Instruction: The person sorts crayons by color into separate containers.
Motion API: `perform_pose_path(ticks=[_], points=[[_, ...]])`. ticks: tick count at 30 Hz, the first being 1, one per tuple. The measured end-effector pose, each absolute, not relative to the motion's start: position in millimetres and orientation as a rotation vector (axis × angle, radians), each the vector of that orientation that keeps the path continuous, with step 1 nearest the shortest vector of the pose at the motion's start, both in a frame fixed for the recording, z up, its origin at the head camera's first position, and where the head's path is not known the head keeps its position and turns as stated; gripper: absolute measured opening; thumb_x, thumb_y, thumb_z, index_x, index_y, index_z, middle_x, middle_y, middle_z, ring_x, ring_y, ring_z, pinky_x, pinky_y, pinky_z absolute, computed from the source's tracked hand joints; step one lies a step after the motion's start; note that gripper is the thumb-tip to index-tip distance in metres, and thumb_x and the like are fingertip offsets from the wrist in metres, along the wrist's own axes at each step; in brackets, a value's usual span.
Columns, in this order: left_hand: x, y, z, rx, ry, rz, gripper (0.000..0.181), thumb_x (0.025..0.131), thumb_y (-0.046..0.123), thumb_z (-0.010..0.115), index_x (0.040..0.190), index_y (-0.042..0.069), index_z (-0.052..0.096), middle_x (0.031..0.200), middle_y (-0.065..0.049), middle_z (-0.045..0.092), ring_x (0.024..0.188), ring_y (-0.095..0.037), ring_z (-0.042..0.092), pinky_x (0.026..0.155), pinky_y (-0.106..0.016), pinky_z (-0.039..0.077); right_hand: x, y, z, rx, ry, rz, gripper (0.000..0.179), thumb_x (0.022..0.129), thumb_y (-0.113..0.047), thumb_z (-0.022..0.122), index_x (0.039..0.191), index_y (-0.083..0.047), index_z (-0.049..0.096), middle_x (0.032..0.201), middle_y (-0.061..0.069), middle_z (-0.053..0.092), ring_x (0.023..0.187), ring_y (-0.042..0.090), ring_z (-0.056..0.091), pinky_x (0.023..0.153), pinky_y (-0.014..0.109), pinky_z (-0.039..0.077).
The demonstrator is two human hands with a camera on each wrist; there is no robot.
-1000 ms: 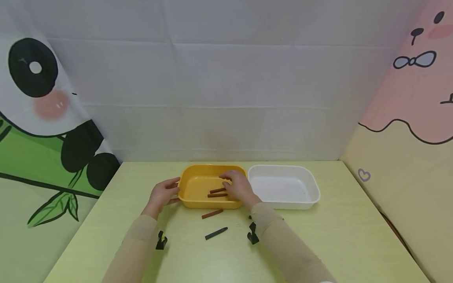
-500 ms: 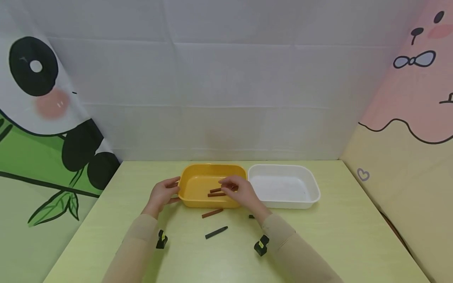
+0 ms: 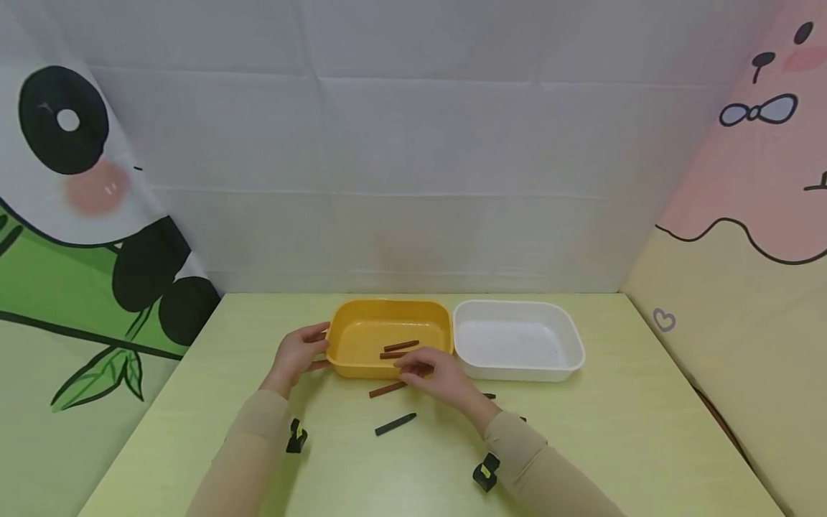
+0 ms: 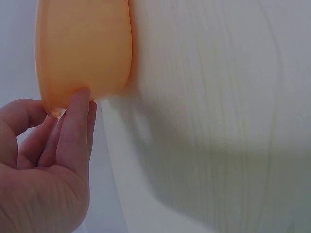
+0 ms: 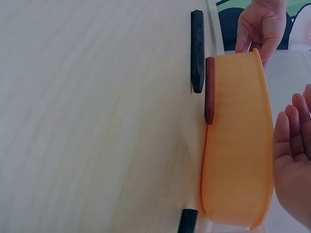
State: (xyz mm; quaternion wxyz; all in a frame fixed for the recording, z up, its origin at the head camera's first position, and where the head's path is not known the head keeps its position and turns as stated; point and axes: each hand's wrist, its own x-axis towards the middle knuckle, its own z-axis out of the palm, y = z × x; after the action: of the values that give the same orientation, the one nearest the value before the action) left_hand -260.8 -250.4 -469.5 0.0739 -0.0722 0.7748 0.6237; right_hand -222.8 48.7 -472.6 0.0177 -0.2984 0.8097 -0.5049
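My left hand (image 3: 298, 355) holds the left end of a yellow tray (image 3: 352, 316); in the left wrist view its fingers (image 4: 73, 128) lie against the tray's end wall and rim. Brown crayons, among them one upper crayon (image 3: 402, 345), lie in the tray. My right hand (image 3: 439, 377) hovers over the tray's front edge, its fingers loosely bent, with nothing seen between them. In front of the tray lie a brown crayon (image 3: 388, 390) and a black crayon (image 3: 395, 424). Another dark crayon (image 5: 188, 222) shows at the bottom of the right wrist view.
A white tray (image 3: 517, 337) stands right beside the yellow one. Ends of dark crayons (image 3: 489, 396) show by my right forearm, which hides part of the pale table (image 3: 614, 431). A white cloth backdrop rises behind, with cartoon-printed sides left and right.
My right hand has drawn back from inside the yellow tray toward its front edge, uncovering more of the brown crayons there. The left hand has stayed at the tray's left end.
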Motion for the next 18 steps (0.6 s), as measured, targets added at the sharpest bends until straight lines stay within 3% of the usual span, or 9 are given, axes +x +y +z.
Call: perform_pose_path(ticks=[18], points=[[-263.9, -245.4, -473.4, -0.233, 2.323, 1.921, 0.052, 0.099, -0.001, 0.052, 0.149, -0.001, 0.040, 0.144, -0.031, 0.043, 0.124, -0.046, 0.052, 0.088, -0.045, 0.056, -235.6, 53.1, -483.8, -0.992, 2.526, -1.592, 0.020, 0.091, -0.008, 0.072, 0.110, -0.001, 0.072, 0.099, 0.001, 0.069, 0.086, 0.011, 0.060, 0.076, 0.024, 0.055]])
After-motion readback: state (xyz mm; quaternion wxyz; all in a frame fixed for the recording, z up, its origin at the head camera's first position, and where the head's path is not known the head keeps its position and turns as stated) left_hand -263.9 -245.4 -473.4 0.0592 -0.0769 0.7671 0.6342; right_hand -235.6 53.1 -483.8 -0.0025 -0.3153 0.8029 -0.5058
